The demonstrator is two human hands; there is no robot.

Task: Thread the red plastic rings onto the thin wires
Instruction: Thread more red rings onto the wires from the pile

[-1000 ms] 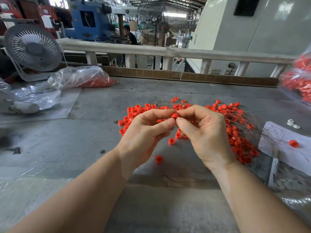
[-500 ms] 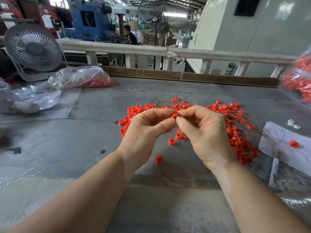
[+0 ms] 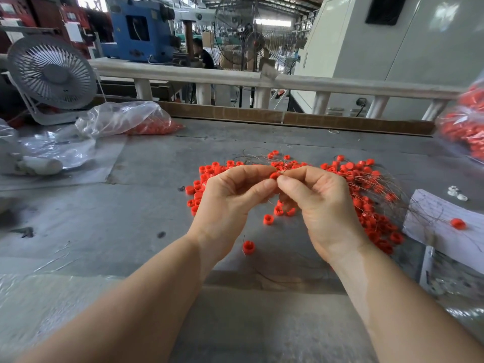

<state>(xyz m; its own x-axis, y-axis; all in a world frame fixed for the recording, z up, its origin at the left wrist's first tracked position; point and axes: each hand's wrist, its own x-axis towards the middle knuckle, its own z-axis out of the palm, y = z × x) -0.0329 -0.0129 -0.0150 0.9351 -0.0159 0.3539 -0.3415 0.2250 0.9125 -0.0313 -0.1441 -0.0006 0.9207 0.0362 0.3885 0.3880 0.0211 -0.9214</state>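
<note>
Mid-threading above the counter [image 3: 146, 213]: the left hand [image 3: 225, 203] pinches a red ring [image 3: 274, 175], the right hand [image 3: 322, 205] pinches a wire end against it; next, likely feeding the wire through.

Bare forearms, no sleeves, left hand [image 3: 227, 203] ringless.

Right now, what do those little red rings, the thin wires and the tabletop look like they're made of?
Red rings: apparently moulded plastic, bright uniform red, slight sheen.
Thin wires: fine, dull metal-looking strands that hold a curve.
Tabletop: grey, scuffed, matte sheet, possibly metal; hard to confirm.
</note>
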